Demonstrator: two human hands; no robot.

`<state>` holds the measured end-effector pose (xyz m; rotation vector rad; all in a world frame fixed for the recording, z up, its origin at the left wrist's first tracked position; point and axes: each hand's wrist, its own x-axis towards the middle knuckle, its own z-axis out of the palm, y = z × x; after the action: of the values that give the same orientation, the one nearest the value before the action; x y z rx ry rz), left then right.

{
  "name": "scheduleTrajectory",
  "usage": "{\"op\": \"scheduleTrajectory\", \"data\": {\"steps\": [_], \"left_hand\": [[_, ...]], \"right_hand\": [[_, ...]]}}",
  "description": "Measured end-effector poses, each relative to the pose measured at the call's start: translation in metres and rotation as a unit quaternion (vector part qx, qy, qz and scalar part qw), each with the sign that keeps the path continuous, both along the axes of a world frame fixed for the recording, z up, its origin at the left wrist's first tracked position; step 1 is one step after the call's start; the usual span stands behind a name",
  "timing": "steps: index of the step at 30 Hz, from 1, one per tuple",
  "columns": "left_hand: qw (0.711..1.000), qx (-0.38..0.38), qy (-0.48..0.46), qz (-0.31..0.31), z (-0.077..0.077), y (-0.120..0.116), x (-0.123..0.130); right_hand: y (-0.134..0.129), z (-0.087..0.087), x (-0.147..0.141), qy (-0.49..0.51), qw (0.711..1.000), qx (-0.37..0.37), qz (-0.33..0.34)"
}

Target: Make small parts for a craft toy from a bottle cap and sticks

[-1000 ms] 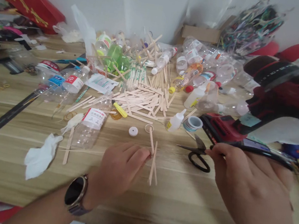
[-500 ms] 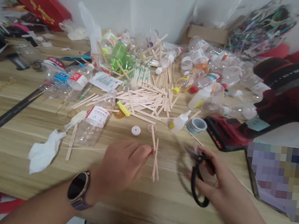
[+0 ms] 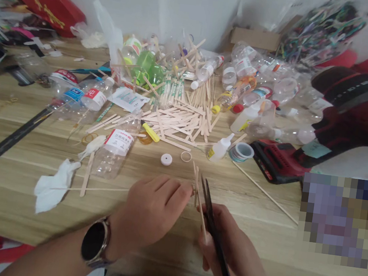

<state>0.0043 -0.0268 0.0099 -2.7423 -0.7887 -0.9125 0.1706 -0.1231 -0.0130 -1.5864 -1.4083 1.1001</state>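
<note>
My left hand (image 3: 154, 211), with a watch on its wrist, is closed at the centre of the table, its fingertips pinching crossed wooden sticks (image 3: 200, 199) and a thin skewer (image 3: 96, 189) that sticks out to the left. Black-handled scissors (image 3: 216, 237) are held in my right hand (image 3: 230, 248), blades pointing up and away beside the sticks. The right fingertips also touch the lower end of one stick. Beyond my hands lie a white round cap (image 3: 166, 159) and a small pale ring (image 3: 186, 157).
A heap of wooden sticks (image 3: 179, 124) lies ahead, with many plastic bottles (image 3: 244, 64) behind. A red and black power drill (image 3: 279, 162), a glue bottle (image 3: 220, 147) and a tape roll (image 3: 241, 152) stand right. Left are a labelled bottle (image 3: 114, 151) and a crumpled tissue (image 3: 57, 187).
My right hand has moved left to the sticks, and the scissors have turned beside them. The sticks have tilted. More of a long skewer shows on the right side of the table.
</note>
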Motion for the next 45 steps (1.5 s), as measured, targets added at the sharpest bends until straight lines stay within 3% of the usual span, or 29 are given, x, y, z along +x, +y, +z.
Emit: {"op": "scheduleTrajectory", "data": {"steps": [10,20,29,36,45], "left_hand": [[1.000,-0.018,0.005,0.010,-0.003,-0.003,0.001],[0.999,-0.042,0.028,0.009,-0.004,-0.006,0.001],[0.999,-0.037,0.031,0.008,-0.005,-0.009,0.003],[0.997,-0.054,0.047,0.023,-0.006,-0.011,0.003],[0.996,-0.057,0.041,0.057,-0.008,-0.010,0.002]], "right_hand": [[0.001,0.004,-0.006,-0.030,0.999,0.020,-0.005],[0.005,0.003,-0.025,-0.047,0.996,0.020,-0.072],[0.011,0.020,-0.035,-0.175,0.978,0.009,-0.117],[0.013,0.014,-0.036,-0.236,0.962,0.030,-0.133],[0.009,0.007,-0.028,-0.166,0.982,0.017,-0.093]]}}
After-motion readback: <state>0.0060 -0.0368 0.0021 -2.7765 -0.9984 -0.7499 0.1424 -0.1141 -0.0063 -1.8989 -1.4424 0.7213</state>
